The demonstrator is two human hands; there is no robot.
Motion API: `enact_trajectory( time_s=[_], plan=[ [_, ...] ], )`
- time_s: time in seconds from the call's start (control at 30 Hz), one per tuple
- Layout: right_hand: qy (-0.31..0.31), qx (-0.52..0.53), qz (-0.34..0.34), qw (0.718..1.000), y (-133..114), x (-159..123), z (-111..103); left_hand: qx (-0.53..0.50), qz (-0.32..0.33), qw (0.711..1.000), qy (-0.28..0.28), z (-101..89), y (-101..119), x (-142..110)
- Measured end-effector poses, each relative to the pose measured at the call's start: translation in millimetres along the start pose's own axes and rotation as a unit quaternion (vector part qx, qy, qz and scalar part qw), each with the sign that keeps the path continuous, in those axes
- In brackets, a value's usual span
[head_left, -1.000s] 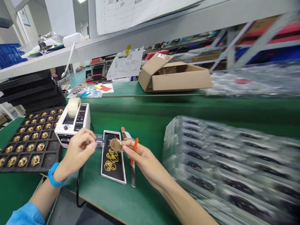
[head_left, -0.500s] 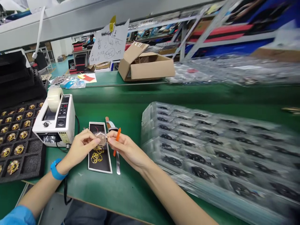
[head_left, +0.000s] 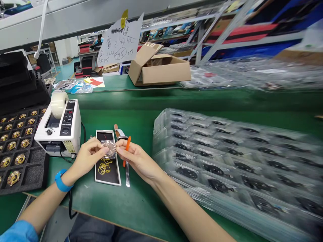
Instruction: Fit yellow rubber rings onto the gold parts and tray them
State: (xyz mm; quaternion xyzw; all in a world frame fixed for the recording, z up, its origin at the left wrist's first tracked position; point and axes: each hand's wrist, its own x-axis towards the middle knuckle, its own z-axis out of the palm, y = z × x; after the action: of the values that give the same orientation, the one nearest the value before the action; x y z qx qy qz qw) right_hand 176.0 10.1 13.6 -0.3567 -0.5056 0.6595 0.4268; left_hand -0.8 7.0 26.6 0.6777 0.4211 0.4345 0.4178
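Over a white-rimmed tray [head_left: 116, 184], my right hand [head_left: 137, 159] grips a round rose-gold watch case [head_left: 110, 147] by its edge. An orange pen-like stick [head_left: 128, 148] is tucked between the same hand's fingers. My left hand [head_left: 88, 155] has thumb and fingers closed on a piece of clear tape lying over the case's round face; the fingertips partly cover it. Yellow rings [head_left: 104, 168] lie on the tray's black bottom. Just right of the tray are a watch with a brown strap end [head_left: 116, 127] and a narrow silver strip [head_left: 127, 176].
A white tape dispenser [head_left: 72, 124] stands left of the tray, beside a black foam tray [head_left: 34, 168] of gold watch parts. Stacked clear plastic trays [head_left: 214, 154] with black parts fill the right side. An open cardboard box [head_left: 165, 73] sits on the raised ledge behind.
My left hand has brought the clear tape rightward from beside the dispenser onto the watch case. The view has swung right. In the last half second both hands barely move.
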Motion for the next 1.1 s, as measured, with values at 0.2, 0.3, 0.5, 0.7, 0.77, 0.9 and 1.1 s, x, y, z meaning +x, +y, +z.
enact_trajectory(
  time_s=[0.2,0.3,0.5,0.7,0.77,0.9,1.1],
  plan=[
    [0.002,-0.011,-0.010,1.000,-2.3,-0.3,2.3,0.022,0.016,1.000,0.012,0.5,-3.1,-0.5],
    [0.005,-0.013,-0.015,1.000,-1.8,0.2,4.6,0.039,0.022,0.999,0.024,3.9,-4.4,-1.3],
    [0.035,-0.028,-0.041,0.998,1.6,0.1,9.5,0.153,0.025,0.980,0.128,15.2,0.6,-4.5],
    [0.043,-0.009,-0.042,0.998,-2.8,-2.4,10.4,0.247,0.101,0.949,0.168,1.2,7.9,-6.2],
    [0.030,0.000,-0.041,0.999,-4.9,-4.5,12.5,0.235,0.200,0.936,0.171,-3.2,9.4,-6.6],
    [-0.021,0.056,-0.016,0.998,-4.1,-10.3,19.6,0.220,0.304,0.924,0.076,-2.2,7.3,-5.3],
    [-0.089,0.173,0.027,0.981,3.4,-18.2,29.4,0.167,0.375,0.912,0.019,0.6,3.4,-5.3]
  ],
)
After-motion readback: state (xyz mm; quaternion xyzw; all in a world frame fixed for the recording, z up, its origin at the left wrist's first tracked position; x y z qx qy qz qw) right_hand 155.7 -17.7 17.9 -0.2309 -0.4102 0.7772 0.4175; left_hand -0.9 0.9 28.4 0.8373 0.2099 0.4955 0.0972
